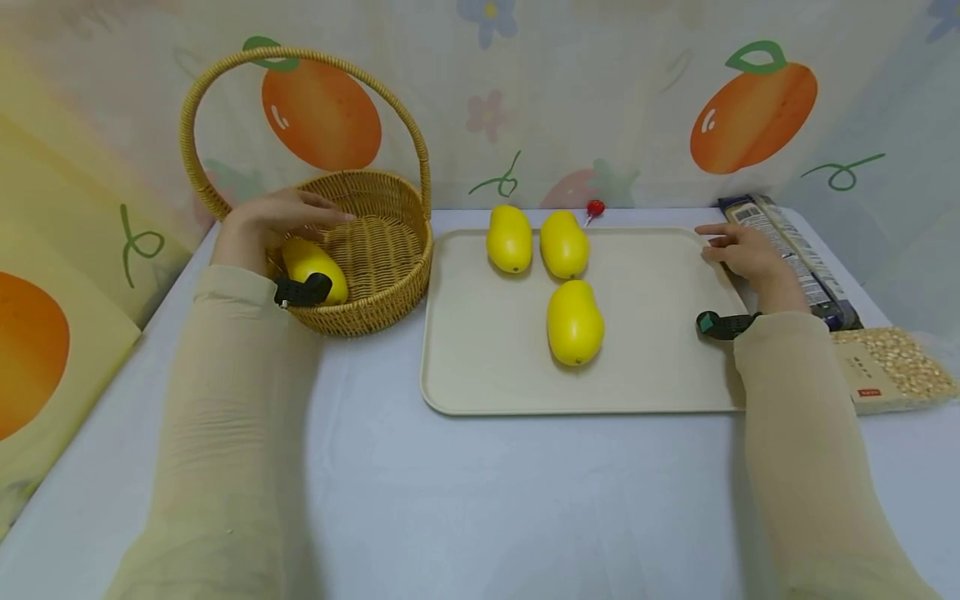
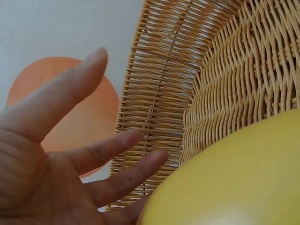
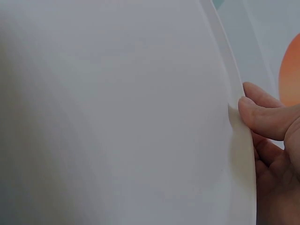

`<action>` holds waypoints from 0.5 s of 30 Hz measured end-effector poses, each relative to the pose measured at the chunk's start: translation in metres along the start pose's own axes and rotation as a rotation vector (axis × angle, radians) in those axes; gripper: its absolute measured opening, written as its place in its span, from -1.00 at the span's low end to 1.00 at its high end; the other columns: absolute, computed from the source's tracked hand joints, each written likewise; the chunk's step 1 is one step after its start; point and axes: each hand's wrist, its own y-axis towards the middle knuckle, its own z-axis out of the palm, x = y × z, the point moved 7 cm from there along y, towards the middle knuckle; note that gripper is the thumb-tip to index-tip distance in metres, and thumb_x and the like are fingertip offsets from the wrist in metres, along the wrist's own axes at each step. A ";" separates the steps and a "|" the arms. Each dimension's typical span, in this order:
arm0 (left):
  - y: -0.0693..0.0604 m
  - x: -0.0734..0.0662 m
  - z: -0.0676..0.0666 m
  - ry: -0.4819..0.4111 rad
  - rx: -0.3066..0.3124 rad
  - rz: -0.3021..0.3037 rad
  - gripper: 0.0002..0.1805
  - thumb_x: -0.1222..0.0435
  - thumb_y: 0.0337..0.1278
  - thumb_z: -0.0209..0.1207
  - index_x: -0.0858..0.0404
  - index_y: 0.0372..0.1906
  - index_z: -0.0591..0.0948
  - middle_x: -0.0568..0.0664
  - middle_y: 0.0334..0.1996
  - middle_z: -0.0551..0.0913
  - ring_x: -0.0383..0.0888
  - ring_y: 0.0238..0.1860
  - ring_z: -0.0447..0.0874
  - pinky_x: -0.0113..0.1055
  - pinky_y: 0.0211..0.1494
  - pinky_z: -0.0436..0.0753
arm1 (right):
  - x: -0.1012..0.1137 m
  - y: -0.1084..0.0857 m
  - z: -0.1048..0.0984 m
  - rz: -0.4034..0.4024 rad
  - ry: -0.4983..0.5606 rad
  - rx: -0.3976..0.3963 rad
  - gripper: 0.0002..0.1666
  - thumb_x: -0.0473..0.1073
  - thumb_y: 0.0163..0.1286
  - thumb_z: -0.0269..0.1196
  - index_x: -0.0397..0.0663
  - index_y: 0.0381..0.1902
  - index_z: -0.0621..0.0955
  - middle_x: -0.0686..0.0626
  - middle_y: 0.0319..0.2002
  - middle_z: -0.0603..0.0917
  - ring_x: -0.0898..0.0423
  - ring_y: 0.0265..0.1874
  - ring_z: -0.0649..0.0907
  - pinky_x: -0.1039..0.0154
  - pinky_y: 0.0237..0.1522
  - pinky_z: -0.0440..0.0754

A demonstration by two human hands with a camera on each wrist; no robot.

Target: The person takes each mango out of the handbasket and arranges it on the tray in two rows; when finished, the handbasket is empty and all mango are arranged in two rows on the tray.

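Note:
A yellow mango (image 1: 302, 260) lies in the left part of the wicker basket (image 1: 390, 304). My left hand (image 1: 281, 212) is over the basket's left side just above this mango, its thumb and fingers spread. In the left wrist view, the fingers (image 2: 126, 180) hold nothing, and the mango (image 2: 234, 178) partly covers one of them. Three more mangoes, one of them nearest the front (image 1: 575, 323), lie on the beige tray (image 1: 660, 367). At the tray's far right corner my right hand (image 1: 746, 254) grips the rim, the thumb (image 3: 262, 117) on top and other fingers outside it.
The basket's tall handle (image 1: 307, 57) arches over its opening. Behind the tray lies a small red ball on a stick (image 1: 595, 208). To the right are a dark long package (image 1: 802, 258) and a clear bag of pale grains (image 1: 896, 367). A patterned cloth (image 1: 555, 100) hangs behind.

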 end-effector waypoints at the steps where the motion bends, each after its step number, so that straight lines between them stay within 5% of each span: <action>1: 0.000 0.000 0.001 -0.005 0.009 -0.002 0.04 -0.25 0.23 0.09 0.21 0.59 -0.04 0.25 0.59 -0.09 0.31 0.56 -0.03 0.23 0.60 -0.04 | 0.000 0.000 0.000 0.002 0.002 0.000 -0.35 -0.07 0.52 0.08 -0.07 0.49 0.25 -0.29 0.24 0.27 -0.15 0.10 0.36 -0.04 0.23 0.42; 10: 0.005 0.004 0.005 -0.020 0.053 0.008 0.05 -0.18 0.24 0.15 0.23 0.59 -0.08 0.22 0.61 -0.26 0.33 0.57 -0.07 0.20 0.61 -0.03 | 0.001 -0.001 0.000 0.008 0.006 0.000 -0.36 -0.07 0.53 0.07 -0.06 0.49 0.25 -0.31 0.26 0.26 -0.18 0.13 0.33 -0.13 0.30 0.37; 15: 0.005 0.004 0.007 -0.024 0.050 0.030 0.02 -0.13 0.23 0.19 0.17 0.59 -0.05 0.21 0.59 -0.08 0.24 0.56 0.00 0.21 0.60 0.02 | 0.001 -0.002 0.000 0.014 0.004 0.000 -0.35 -0.06 0.53 0.07 -0.05 0.49 0.25 -0.31 0.26 0.25 -0.18 0.13 0.33 -0.13 0.30 0.36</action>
